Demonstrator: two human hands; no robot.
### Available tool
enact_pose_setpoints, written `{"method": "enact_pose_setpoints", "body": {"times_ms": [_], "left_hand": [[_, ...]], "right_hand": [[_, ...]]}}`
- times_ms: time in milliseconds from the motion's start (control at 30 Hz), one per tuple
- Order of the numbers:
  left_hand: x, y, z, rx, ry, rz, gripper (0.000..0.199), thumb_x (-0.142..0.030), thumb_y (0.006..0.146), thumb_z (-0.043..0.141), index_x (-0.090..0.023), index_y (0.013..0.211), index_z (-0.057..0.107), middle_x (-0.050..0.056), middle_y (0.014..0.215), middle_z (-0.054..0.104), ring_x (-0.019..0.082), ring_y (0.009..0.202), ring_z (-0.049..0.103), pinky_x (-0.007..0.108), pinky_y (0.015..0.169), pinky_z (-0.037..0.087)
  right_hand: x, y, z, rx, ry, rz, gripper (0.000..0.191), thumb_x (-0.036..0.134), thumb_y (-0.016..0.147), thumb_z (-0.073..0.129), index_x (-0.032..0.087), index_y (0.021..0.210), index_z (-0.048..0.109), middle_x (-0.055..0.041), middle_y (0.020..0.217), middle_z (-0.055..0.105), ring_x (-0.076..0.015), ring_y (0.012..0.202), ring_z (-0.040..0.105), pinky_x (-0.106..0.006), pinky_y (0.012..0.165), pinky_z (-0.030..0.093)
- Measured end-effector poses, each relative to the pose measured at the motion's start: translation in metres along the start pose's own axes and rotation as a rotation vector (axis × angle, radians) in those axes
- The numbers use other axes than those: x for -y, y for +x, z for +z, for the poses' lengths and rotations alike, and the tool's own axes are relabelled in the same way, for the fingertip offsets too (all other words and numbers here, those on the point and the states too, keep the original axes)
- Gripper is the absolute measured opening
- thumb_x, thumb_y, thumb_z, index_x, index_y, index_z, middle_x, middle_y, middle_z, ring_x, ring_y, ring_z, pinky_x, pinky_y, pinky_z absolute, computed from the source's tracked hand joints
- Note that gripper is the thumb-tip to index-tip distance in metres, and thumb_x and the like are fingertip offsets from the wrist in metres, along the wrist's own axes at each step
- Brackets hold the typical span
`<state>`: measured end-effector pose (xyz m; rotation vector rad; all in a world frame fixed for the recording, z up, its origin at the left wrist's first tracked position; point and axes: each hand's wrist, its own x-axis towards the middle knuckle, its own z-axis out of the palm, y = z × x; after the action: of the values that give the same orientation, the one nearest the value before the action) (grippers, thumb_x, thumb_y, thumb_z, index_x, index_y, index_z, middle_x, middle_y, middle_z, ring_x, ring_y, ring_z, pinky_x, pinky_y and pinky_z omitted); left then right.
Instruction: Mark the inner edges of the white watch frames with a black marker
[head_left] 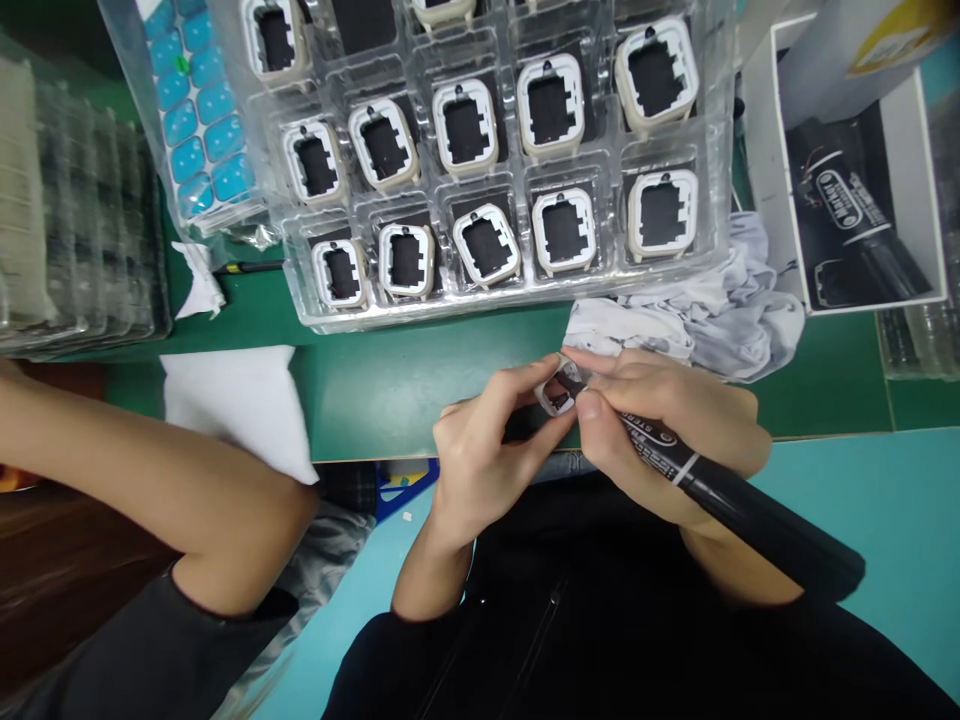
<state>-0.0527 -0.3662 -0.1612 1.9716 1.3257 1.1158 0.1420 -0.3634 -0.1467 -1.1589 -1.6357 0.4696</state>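
Between the fingertips of my left hand (487, 440) is a small whitish frame (553, 398), tilted on its edge and partly covered by the fingers. My right hand (667, 425) grips a thick black marker (757, 515) near its front end. The marker's tip meets the frame's inner side; the exact contact point is too small to tell. Beyond the hands, a clear plastic tray (450, 312) holds rows of similar frames with white rims, one per compartment. A crumpled grey-white cloth (720, 315) lies just past my right hand.
At the right, a white box (930, 210) contains another black marker (862, 215). A folded white cloth (236, 400) lies left on the green table (382, 380). Blue blister packs (199, 120) and stacked clear trays (90, 220) are farther left. Another person's bare arm (165, 480) reaches in there.
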Motion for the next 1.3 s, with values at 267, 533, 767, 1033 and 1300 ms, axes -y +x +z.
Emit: {"method": "enact_pose_setpoints", "body": {"times_ms": [267, 533, 767, 1033, 1300], "left_hand": [[0.001, 0.001, -0.001, 0.013, 0.012, -0.002, 0.035, -0.037, 0.108, 0.093, -0.027, 0.14, 0.081, 0.003, 0.124, 0.094, 0.02, 0.099, 0.095, 0.027, 0.089, 0.08], [0.0, 0.003, 0.0, -0.002, -0.032, 0.022, 0.039, -0.03, 0.104, 0.097, -0.029, 0.14, 0.08, 0.001, 0.125, 0.094, 0.019, 0.099, 0.095, 0.024, 0.089, 0.079], [0.003, 0.005, 0.0, 0.013, -0.108, 0.009, 0.043, -0.027, 0.101, 0.1, -0.031, 0.14, 0.081, 0.0, 0.123, 0.094, 0.019, 0.098, 0.094, 0.025, 0.09, 0.079], [0.004, 0.014, -0.008, 0.116, -0.308, -0.155, 0.05, -0.041, 0.092, 0.108, -0.027, 0.134, 0.083, 0.0, 0.112, 0.094, 0.023, 0.1, 0.095, 0.029, 0.093, 0.081], [0.007, 0.018, -0.011, 0.17, -0.435, -0.204, 0.06, -0.048, 0.087, 0.111, -0.026, 0.135, 0.083, 0.003, 0.117, 0.094, 0.026, 0.106, 0.095, 0.033, 0.1, 0.081]], "right_hand": [[0.0, -0.001, 0.005, -0.054, 0.036, -0.007, 0.022, 0.014, 0.097, 0.086, 0.035, 0.096, 0.082, 0.0074, 0.086, 0.088, -0.0235, 0.094, 0.094, -0.035, 0.095, 0.081], [0.002, 0.002, 0.005, -0.067, 0.002, -0.056, 0.018, 0.012, 0.1, 0.082, 0.031, 0.099, 0.083, 0.0054, 0.086, 0.088, -0.023, 0.094, 0.094, -0.03, 0.084, 0.078], [0.003, 0.001, 0.006, -0.094, -0.03, -0.051, 0.019, 0.013, 0.101, 0.081, 0.032, 0.099, 0.082, 0.0059, 0.09, 0.09, -0.0233, 0.096, 0.095, -0.033, 0.089, 0.081], [0.004, -0.003, 0.003, -0.082, 0.04, 0.054, 0.017, 0.02, 0.104, 0.084, 0.032, 0.092, 0.08, 0.006, 0.084, 0.087, -0.025, 0.102, 0.095, -0.03, 0.082, 0.078], [-0.002, -0.007, 0.006, -0.141, 0.099, 0.083, 0.014, 0.03, 0.106, 0.083, 0.033, 0.093, 0.08, 0.0052, 0.084, 0.086, -0.0236, 0.093, 0.094, -0.034, 0.084, 0.079]]}}
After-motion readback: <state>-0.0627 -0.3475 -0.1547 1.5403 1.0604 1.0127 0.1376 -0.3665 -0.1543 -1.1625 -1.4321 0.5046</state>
